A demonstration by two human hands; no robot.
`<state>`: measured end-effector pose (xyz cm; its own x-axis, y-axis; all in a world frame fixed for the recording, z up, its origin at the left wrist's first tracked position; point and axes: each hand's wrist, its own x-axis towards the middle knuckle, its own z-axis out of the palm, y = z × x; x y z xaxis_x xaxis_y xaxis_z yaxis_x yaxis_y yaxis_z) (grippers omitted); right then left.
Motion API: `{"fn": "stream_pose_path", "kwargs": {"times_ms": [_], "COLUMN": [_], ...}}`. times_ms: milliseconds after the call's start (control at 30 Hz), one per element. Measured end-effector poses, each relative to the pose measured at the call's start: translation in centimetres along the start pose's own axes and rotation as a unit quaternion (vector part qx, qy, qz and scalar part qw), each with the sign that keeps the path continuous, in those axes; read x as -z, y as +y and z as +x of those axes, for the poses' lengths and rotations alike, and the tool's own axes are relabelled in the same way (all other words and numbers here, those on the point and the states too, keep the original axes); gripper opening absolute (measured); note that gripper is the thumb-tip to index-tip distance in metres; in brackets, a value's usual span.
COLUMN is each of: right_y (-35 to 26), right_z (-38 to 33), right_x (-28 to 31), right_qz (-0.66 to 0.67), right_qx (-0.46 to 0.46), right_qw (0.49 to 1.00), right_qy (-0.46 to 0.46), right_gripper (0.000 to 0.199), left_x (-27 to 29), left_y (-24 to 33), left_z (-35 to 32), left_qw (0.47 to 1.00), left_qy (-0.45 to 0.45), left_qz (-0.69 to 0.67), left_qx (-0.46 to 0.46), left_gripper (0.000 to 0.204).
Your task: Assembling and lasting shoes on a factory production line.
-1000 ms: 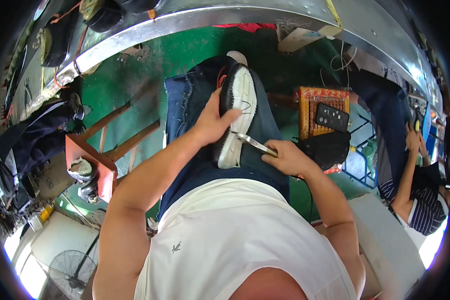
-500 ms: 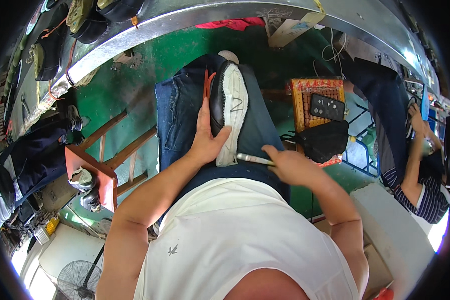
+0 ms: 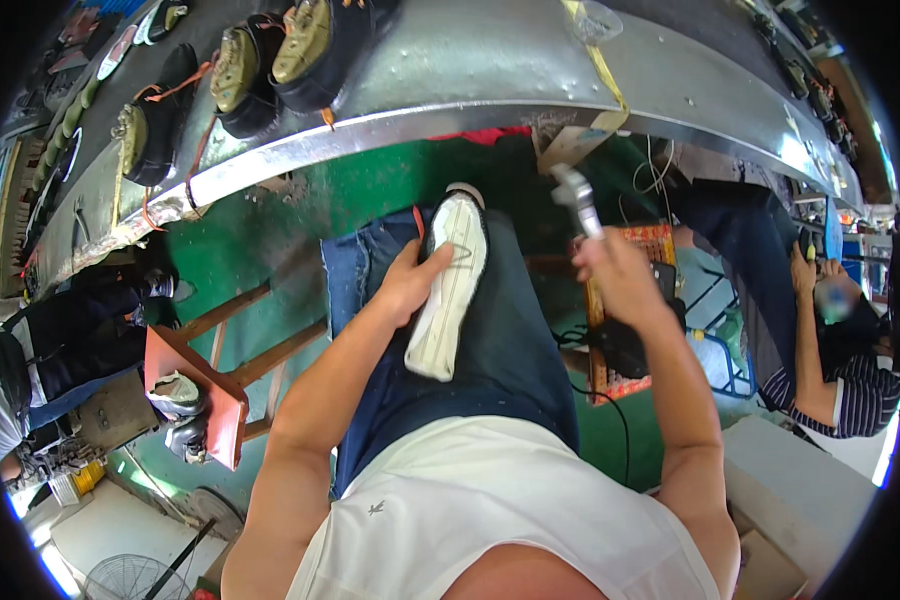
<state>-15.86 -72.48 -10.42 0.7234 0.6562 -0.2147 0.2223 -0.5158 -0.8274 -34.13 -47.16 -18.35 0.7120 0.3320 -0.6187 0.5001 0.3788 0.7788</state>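
Observation:
A dark shoe (image 3: 457,285) lies on my lap with its pale underside facing up. That underside carries dark drawn lines and a small curved mark, and the toe points away from me. My left hand (image 3: 410,283) grips the shoe's left edge, the thumb lying across the pale surface. A bit of orange lace (image 3: 419,226) pokes out beside the toe. Raised to the right of the shoe, apart from it, my right hand (image 3: 618,275) is closed round a hammer (image 3: 582,208). The hammer's shiny metal head points up and away; most of its handle is hidden in my fist.
A metal workbench (image 3: 490,60) curves across the far side, with several black shoes (image 3: 315,60) at its left. On the left stands a brown wooden stool (image 3: 225,415) holding shoes. To the right, a woven-top stool (image 3: 660,240) bears a black bag (image 3: 620,345). Another person (image 3: 810,390) sits at far right.
My right hand has lifted the hammer up and away from near the shoe's heel. My left thumb now lies farther up the sole. The view has shifted, showing more bench.

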Motion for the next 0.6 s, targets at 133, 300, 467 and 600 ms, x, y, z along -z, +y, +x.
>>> {"fn": "stream_pose_path", "kwargs": {"times_ms": [133,300,467,600], "right_y": [-2.2,-1.8,-5.0,-9.0], "right_z": [4.5,13.4,12.7,3.1], "right_x": [9.5,18.2,14.0,1.9], "right_qz": [-0.248,-0.431,-0.468,0.119], "right_qx": [0.013,-0.074,0.219,0.169], "right_qw": [0.946,0.863,0.801,0.968], "right_qy": [0.208,0.255,0.303,-0.141], "right_gripper": [0.037,0.055,0.057,0.109], "left_x": [1.7,-0.1,-0.7,-3.2], "left_y": [3.4,3.7,5.9,12.4], "left_z": [-5.4,-4.9,-3.6,-2.2], "left_qw": [0.897,0.94,0.867,0.878], "left_qy": [-0.244,-0.141,-0.292,-0.197], "left_qz": [-0.365,-0.307,-0.397,-0.419], "left_qx": [-0.051,-0.052,-0.064,-0.118], "left_gripper": [0.085,0.09,0.081,0.082]}}
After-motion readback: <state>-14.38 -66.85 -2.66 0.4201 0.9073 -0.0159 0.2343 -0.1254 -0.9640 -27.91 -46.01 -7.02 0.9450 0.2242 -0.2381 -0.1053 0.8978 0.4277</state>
